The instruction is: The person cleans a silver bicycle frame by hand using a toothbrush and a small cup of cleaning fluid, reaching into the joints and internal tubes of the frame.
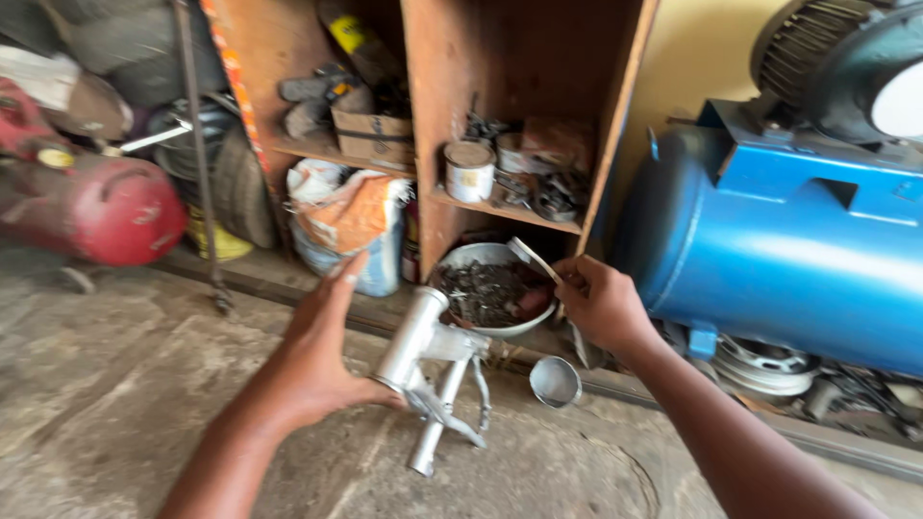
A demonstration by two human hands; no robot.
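My left hand [322, 351] grips a silver metal grease gun [430, 370] by its barrel, holding it tilted above the concrete floor, its lever and handle hanging down. My right hand [601, 303] pinches a thin flat metal strip [534, 259] that points up and left over a round metal bowl [461, 258] filled with dark greasy scraps. The bowl sits at the foot of a wooden shelf unit. A small round metal cap [555, 382] lies on the floor just below my right hand.
The wooden shelf unit [423, 144] holds tins, a cardboard box and metal parts. A large blue compressor tank [798, 240] stands at right, a red tank [106, 207] at left. A filled sack [351, 226] and tyres rest by the shelf. A thin metal rod [197, 154] stands upright.
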